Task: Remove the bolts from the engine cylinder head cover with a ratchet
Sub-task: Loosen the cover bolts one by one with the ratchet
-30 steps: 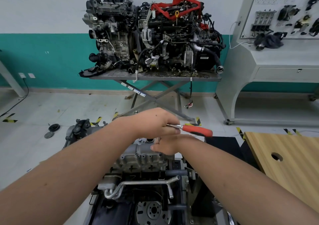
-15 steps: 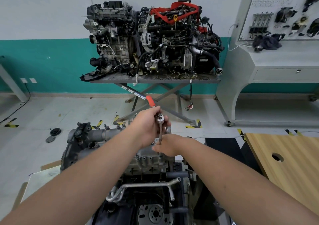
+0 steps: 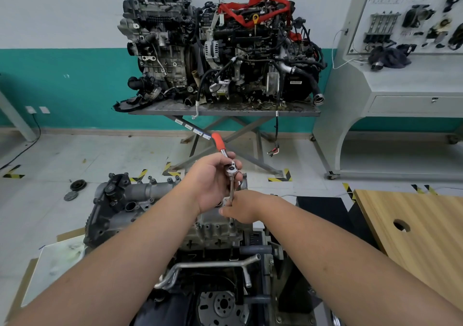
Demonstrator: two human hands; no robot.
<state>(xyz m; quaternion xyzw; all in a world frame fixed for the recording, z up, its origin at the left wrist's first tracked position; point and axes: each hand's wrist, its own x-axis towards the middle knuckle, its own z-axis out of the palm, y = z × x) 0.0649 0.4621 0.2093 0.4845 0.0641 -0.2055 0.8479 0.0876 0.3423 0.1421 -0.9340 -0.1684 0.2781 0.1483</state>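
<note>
Above the engine (image 3: 213,228), the left hand (image 3: 213,183) grips the ratchet (image 3: 230,169); the right hand (image 3: 240,208) pinches its shaft. Cover bolts (image 3: 232,224) remain seated nearby, so removal appears unfinished.

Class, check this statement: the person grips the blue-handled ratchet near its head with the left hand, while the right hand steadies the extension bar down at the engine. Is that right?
One detail is wrong: the ratchet has a red handle, not blue, as the head view shows. The rest stands: the left hand grips it near its head, and the right hand steadies the extension bar down at the engine.
</note>
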